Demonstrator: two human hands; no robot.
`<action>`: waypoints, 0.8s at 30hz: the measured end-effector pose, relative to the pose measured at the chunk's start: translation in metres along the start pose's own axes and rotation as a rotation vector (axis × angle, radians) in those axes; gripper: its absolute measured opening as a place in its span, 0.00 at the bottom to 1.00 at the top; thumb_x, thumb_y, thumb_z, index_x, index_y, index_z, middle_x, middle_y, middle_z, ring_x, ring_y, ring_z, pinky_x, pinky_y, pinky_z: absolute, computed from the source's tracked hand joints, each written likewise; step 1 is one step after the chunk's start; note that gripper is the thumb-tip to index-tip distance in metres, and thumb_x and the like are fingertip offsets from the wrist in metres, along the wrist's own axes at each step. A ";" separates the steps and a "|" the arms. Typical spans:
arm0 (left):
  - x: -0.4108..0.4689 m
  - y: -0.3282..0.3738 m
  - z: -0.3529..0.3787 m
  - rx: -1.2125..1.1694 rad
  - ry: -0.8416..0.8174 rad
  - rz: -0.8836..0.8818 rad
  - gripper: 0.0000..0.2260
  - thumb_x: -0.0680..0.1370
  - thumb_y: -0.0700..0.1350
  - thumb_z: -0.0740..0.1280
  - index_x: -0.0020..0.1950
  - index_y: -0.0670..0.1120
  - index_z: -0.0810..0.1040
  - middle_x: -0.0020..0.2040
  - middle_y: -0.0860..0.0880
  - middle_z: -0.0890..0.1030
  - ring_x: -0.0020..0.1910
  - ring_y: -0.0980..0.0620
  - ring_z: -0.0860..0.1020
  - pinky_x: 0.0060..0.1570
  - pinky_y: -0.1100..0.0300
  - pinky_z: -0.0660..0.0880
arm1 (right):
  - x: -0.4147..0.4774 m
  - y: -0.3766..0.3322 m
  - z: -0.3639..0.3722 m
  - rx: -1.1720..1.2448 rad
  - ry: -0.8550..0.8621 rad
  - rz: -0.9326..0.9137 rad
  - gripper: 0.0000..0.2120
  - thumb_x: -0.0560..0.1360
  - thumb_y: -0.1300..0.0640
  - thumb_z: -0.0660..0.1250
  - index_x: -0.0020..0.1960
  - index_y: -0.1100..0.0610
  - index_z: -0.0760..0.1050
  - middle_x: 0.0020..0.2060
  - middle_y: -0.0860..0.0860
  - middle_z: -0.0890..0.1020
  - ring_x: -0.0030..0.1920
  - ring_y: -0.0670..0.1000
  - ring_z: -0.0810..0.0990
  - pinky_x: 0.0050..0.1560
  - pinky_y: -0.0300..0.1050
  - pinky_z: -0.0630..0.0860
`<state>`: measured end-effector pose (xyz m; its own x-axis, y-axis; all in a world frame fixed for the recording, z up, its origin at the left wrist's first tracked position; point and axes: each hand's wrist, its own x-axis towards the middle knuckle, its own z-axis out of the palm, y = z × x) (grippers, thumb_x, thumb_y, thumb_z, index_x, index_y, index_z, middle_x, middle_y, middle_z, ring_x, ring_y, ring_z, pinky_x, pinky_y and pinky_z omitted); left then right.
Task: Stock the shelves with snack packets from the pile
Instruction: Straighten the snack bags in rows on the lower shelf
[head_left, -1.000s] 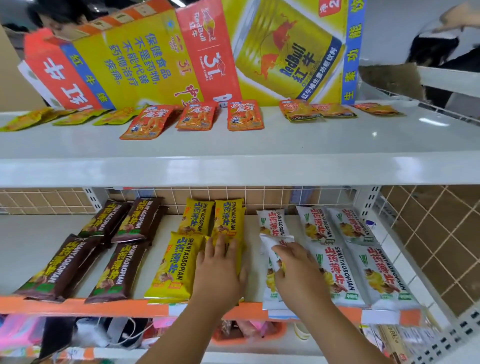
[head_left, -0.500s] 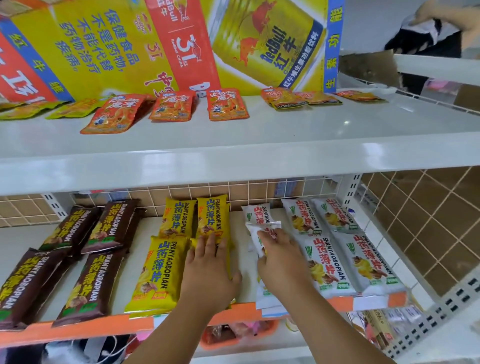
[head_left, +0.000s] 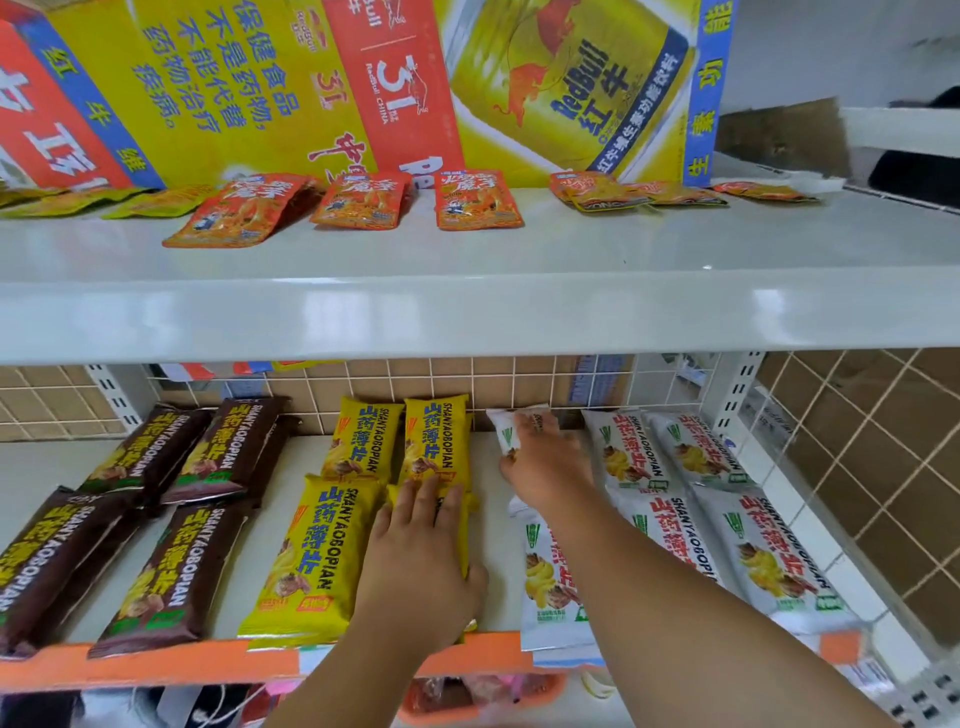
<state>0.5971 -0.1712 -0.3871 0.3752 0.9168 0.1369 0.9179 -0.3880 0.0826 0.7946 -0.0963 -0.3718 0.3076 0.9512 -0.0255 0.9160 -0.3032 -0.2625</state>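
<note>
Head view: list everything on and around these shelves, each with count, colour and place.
display card: one, yellow and red, standing behind the upper shelf
yellow-green packets: at least three, upper shelf, far left
orange-red packets: three, upper shelf, middle
orange-yellow packets: about three, upper shelf, right
brown packets: four, lower shelf, left
yellow packets: four, lower shelf, middle
white packets: six, lower shelf, right
price strip: one, orange, front edge of lower shelf
basket: one, orange, below lower shelf, partly hidden
left grip: one, flat on a front yellow packet
right grip: one, holds the rear-left white packet at the shelf back
</note>
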 end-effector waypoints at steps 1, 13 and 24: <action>0.000 0.000 0.001 0.010 0.001 -0.001 0.38 0.70 0.63 0.57 0.78 0.49 0.69 0.77 0.43 0.69 0.77 0.40 0.66 0.72 0.39 0.67 | 0.001 0.001 0.004 0.011 -0.015 0.027 0.31 0.79 0.42 0.59 0.80 0.43 0.53 0.79 0.55 0.56 0.69 0.64 0.66 0.61 0.56 0.71; 0.001 0.000 0.004 0.041 0.051 0.000 0.37 0.67 0.62 0.61 0.74 0.48 0.75 0.72 0.43 0.76 0.71 0.38 0.73 0.64 0.39 0.74 | 0.009 -0.006 0.012 0.023 0.019 0.084 0.32 0.80 0.42 0.57 0.80 0.44 0.49 0.80 0.55 0.52 0.70 0.64 0.67 0.62 0.57 0.73; 0.001 -0.001 0.001 -0.007 0.024 0.016 0.40 0.71 0.64 0.52 0.83 0.52 0.58 0.82 0.46 0.59 0.81 0.42 0.55 0.77 0.42 0.56 | 0.010 0.001 0.011 0.050 0.022 0.086 0.33 0.80 0.42 0.56 0.81 0.43 0.47 0.81 0.53 0.52 0.69 0.63 0.68 0.58 0.56 0.73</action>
<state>0.5969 -0.1701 -0.3881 0.3866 0.9079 0.1623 0.9108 -0.4035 0.0875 0.7961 -0.0861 -0.3833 0.3909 0.9200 -0.0295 0.8720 -0.3804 -0.3082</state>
